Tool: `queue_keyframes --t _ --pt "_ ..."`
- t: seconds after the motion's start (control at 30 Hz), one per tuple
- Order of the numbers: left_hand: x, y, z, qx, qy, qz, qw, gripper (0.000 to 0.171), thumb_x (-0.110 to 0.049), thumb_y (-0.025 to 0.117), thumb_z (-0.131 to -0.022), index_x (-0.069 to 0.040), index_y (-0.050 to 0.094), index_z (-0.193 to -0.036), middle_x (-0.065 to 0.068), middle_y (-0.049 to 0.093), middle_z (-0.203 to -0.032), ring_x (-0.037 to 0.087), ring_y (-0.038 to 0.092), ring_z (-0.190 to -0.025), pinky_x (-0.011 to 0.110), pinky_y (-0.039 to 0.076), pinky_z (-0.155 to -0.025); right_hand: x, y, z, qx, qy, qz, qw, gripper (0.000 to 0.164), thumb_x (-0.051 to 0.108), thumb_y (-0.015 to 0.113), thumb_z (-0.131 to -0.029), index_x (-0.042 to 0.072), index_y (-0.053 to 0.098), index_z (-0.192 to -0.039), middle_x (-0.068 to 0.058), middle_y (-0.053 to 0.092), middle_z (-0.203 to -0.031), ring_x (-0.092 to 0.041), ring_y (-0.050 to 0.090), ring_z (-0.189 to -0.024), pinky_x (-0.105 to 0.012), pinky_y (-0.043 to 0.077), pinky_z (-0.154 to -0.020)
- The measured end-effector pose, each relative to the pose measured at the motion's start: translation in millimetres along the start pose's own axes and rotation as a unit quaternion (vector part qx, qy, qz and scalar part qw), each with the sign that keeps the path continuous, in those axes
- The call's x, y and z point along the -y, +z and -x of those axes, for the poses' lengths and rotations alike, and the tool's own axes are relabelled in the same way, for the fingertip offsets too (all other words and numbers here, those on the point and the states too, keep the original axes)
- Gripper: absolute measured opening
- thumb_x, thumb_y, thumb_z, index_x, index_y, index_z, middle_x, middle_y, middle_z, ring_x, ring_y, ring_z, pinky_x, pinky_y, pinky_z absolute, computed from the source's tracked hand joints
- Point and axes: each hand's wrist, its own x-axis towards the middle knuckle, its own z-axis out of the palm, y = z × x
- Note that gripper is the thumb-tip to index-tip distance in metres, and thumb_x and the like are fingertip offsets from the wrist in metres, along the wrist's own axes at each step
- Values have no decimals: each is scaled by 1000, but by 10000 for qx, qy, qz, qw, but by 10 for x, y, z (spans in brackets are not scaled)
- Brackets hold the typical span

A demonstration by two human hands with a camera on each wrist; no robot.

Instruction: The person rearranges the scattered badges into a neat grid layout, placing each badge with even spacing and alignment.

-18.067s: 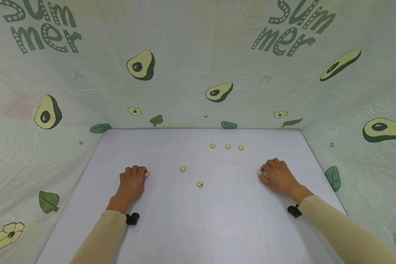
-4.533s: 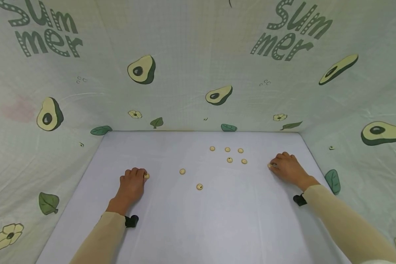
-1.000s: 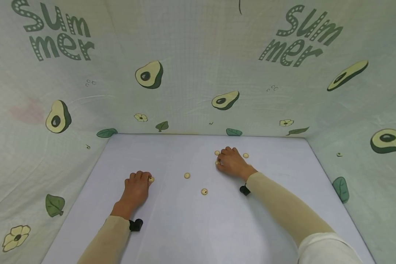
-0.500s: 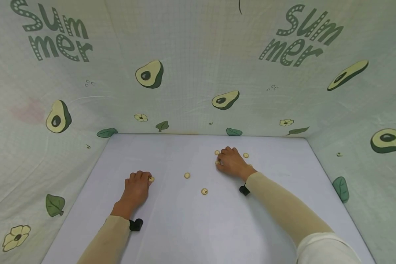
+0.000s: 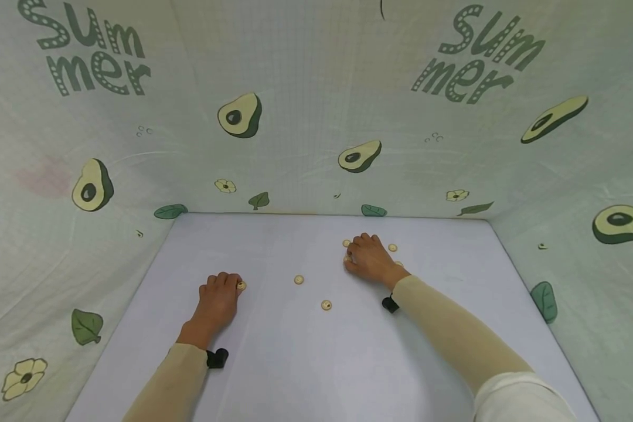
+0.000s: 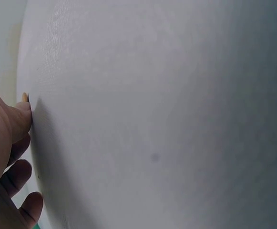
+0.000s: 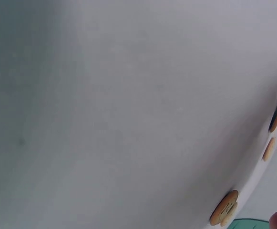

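Observation:
My left hand (image 5: pixel 218 302) rests at the left of the white table with a small round wooden button (image 5: pixel 241 286) pinched at thumb and index finger. In the left wrist view a sliver of that button (image 6: pixel 25 97) shows past the thumb (image 6: pixel 21 117). Farther back, my right hand (image 5: pixel 370 258) holds another wooden button (image 5: pixel 347 258) at its fingertips, low over the table. Just behind it lies a button (image 5: pixel 346 243). To the right are a button (image 5: pixel 392 247) and one partly hidden by the wrist (image 5: pixel 398 264). My right hand hides whatever lies beneath it.
Two more buttons lie between the hands, a left one (image 5: pixel 299 279) and a nearer one (image 5: pixel 326 305). Printed cloth walls (image 5: pixel 295 117) with avocados enclose the table's (image 5: pixel 274 363) back and sides. Each wrist wears a small black camera.
Over the earlier frames two buttons joined the row of three, in front of it. Since 4.5 s ago my right hand moved left with another button. The last second shows almost no motion.

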Motion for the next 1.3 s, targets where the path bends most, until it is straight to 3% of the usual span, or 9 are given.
queue_keyframes --t 0.33,0.67,0.97,1.17,1.3 --pt "-4 -11 -8 83 -4 61 9999 21 -15 62 -107 -2 61 -124 20 61 -118 42 52 -110 59 43 -86 155 -19 144 -240 -226 132 9994 28 37 69 -100 10 73 -108 -6 68 -111 -25 53 -100 -47 42 -94" --pt "3 -1 -2 -39 64 83 9999 22 -15 61 -107 -1 61 -124 22 61 -121 46 53 -113 62 43 -88 457 11 363 -359 -860 189 9955 31 43 70 -100 13 74 -107 -1 66 -105 -22 53 -100 -44 42 -92" --pt "18 11 -3 -136 149 65 9998 20 -14 62 -107 -2 61 -123 22 61 -119 45 53 -112 61 43 -86 727 30 508 -116 -1495 349 9881 35 54 65 -100 19 71 -100 6 63 -98 -16 49 -94 -38 38 -88" --pt "11 -7 -6 -42 159 43 9999 20 -14 61 -107 -1 61 -123 22 62 -119 45 54 -111 60 44 -86 804 47 547 -103 -1696 549 9839 31 51 69 -99 21 69 -92 7 60 -91 -15 47 -89 -36 37 -85" --pt "9 -18 0 3 139 52 9999 20 -14 61 -107 -1 60 -123 22 61 -119 45 53 -112 61 43 -86 783 36 555 -126 -1661 511 9847 23 43 71 -98 20 71 -95 6 62 -94 -15 48 -89 -36 38 -84"
